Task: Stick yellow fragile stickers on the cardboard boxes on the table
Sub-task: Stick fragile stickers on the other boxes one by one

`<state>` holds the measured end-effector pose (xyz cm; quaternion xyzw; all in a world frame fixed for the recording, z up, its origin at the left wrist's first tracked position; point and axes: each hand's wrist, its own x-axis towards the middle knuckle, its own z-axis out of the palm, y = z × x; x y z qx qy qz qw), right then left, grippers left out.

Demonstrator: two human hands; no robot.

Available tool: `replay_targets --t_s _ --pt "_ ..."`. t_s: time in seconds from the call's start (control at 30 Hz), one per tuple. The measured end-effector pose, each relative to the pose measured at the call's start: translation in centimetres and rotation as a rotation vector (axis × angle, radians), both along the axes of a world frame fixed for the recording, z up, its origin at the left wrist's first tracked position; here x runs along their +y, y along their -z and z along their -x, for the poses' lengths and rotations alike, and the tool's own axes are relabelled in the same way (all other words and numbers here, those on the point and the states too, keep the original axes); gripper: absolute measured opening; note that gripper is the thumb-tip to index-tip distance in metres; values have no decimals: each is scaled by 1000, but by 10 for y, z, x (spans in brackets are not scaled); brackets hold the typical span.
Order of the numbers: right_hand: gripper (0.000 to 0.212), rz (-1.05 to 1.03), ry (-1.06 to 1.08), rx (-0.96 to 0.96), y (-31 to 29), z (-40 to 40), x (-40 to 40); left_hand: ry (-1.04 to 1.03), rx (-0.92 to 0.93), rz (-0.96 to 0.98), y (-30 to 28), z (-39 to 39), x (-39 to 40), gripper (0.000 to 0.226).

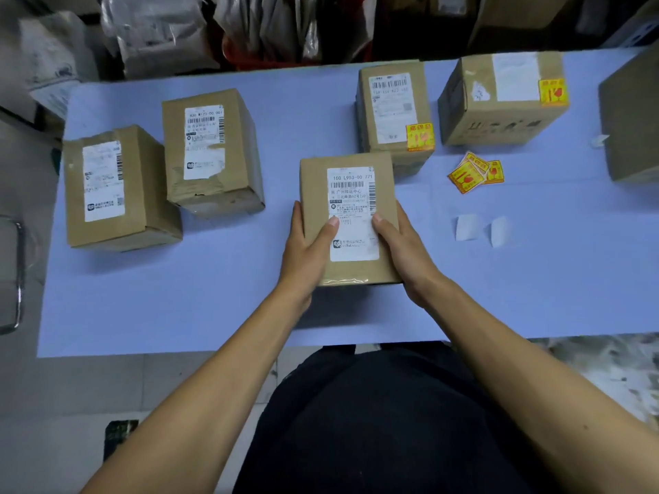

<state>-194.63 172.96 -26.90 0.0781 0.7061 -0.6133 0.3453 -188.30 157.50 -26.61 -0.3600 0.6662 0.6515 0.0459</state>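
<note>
A parcel-packing room: labelled cardboard boxes (213, 151) on a pale blue table (178, 287), with bagged parcels (160, 33) heaped at twelve o'clock.

My left hand (306, 251) and right hand (403, 244) hold a box (351, 222) on the counter (214, 279), near loose yellow stickers (474, 172).

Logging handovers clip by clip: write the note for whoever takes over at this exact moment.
Left hand and right hand: both grip the centre box by its sides; it shows no sticker.
Done: two far boxes carry a yellow sticker, the middle-far box and the right-far box.
Left: the centre box and the two left boxes, near-left box and the box behind it. A box at the right edge is cut off; cannot tell.
Spare stickers lie right of the centre box, two white backing papers nearer.
</note>
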Motion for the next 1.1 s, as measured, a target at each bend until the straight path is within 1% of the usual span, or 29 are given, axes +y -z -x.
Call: replay_targets --t_s 0.13,0.3,0.5,0.67,0.7,0.73,0.8,0.87,0.9,0.93,1.0,1.1 --pt "77 -40 12 -27 13 -4 27 50 -48 11 8 1 25 82" --pt "71 -75 31 -25 26 12 63 111 -67 21 14 19 59 78" --pt "74 -81 42 -58 35 32 103 165 -92 27 25 40 95 85" --pt "73 -73 13 -84 37 44 116 162 -99 56 28 50 107 76" --pt "70 -76 15 -80 37 46 118 174 -111 109 28 51 108 78" --pt "66 -87 37 -65 36 48 120 199 -129 217 26 52 108 81" --pt "52 -188 127 31 32 54 126 301 -119 538 22 55 107 84" --pt "36 -352 191 170 30 64 134 508 -26 868 14 67 106 78" --pt "31 -429 199 219 31 71 138 635 18 986 10 76 107 73" --pt "29 -494 191 251 33 79 142 749 49 1063 9 87 108 69" --pt "29 -586 140 287 38 95 147 896 45 1125 11 106 115 68" --pt "29 -647 114 296 48 121 146 958 2 1158 21 118 120 70"
